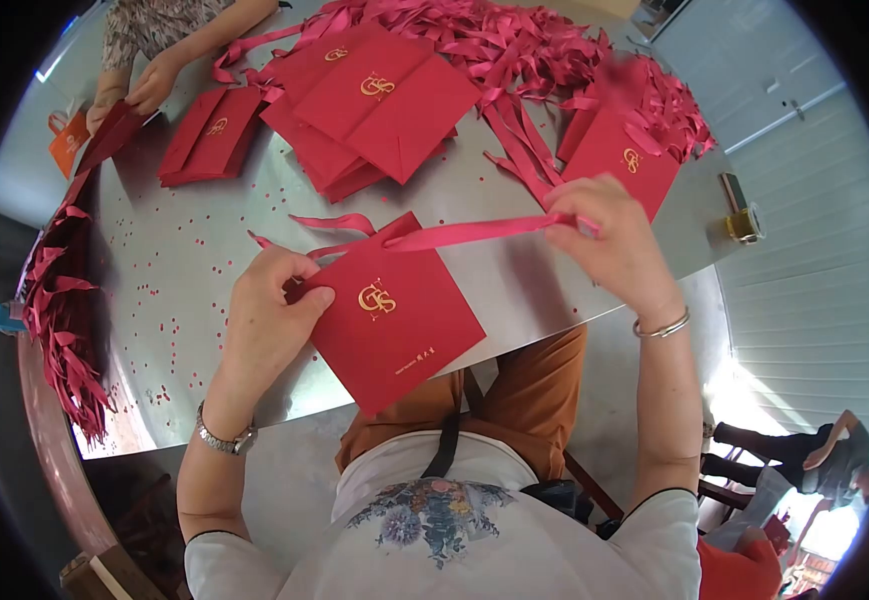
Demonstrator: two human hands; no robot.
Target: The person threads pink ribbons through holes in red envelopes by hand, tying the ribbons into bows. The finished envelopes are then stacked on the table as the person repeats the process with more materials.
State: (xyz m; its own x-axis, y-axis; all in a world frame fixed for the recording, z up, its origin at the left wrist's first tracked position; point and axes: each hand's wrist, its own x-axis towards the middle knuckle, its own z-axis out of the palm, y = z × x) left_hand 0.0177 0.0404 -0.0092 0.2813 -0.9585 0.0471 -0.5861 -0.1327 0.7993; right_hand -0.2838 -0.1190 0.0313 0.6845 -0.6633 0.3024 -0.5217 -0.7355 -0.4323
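A red paper gift bag [409, 320] with a gold monogram lies tilted over the table's near edge. My left hand [276, 318] pinches its upper left side, thumb on the front face. From the bag's top runs a pink ribbon [474, 232], stretched to the right. Its far end is gripped in the closed fingers of my right hand [604, 238]. Another length of pink ribbon [339, 222] curls loose behind the bag's top edge.
Stacked red bags [394, 95] and a heap of pink ribbons [544, 45] cover the metal table's [174, 300] far side. Ribboned bags [59, 290] line the left edge. A co-worker's hands [149, 90] hold a bag at upper left. A small jar [744, 226] stands at right.
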